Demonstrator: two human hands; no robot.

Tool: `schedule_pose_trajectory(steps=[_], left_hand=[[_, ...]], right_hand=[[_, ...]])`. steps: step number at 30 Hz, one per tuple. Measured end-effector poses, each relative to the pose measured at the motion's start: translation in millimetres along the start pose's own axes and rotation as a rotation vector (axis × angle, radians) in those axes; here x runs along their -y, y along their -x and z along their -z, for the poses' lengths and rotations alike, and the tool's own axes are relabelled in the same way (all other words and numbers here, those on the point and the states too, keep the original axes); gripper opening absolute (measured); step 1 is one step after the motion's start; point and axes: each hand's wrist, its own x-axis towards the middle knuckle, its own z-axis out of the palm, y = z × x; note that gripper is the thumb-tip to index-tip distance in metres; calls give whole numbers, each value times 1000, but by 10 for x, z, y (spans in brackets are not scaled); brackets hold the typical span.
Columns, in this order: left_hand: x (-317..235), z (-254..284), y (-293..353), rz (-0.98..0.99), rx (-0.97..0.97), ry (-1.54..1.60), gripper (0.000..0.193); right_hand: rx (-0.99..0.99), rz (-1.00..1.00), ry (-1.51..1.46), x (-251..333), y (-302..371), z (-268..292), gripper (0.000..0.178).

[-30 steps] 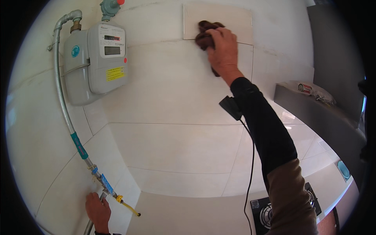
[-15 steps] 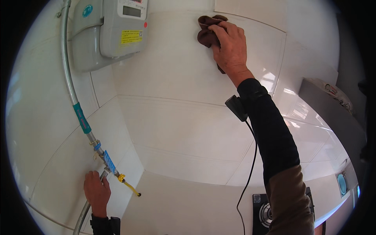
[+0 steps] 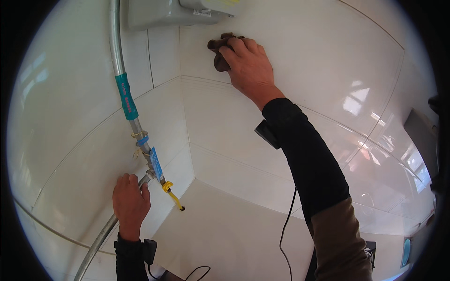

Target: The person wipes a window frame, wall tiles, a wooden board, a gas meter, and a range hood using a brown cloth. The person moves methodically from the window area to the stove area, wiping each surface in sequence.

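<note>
Your right hand is pinching a crumpled brown fabric cloth against the glossy, cream, flat-tiled wall above your left hand, which is gripping a round grey metal pipe; a flat blue tag is hanging just above that grip.

- The left hand and right hand were bare
- The right sleeve was black from the wrist, with a brown section higher up
- A small black box sat beside the right cuff
- A thin black cable ran below that sleeve
- The left cuff was black, a second box beside it
</note>
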Motion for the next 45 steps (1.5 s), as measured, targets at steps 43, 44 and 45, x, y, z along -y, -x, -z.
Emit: schedule_pose_trajectory(steps=[43,44,45], left_hand=[[37,-22,1,-1,44,-17,23],[39,-24,4,9,52,-4,24],[36,-25,10,19,62,10,25]], right_hand=[[185,58,53,-201,1251,918,61],[115,3,111,-405,1076,1049,62],[57,-57,167,-601,927,1188,63]])
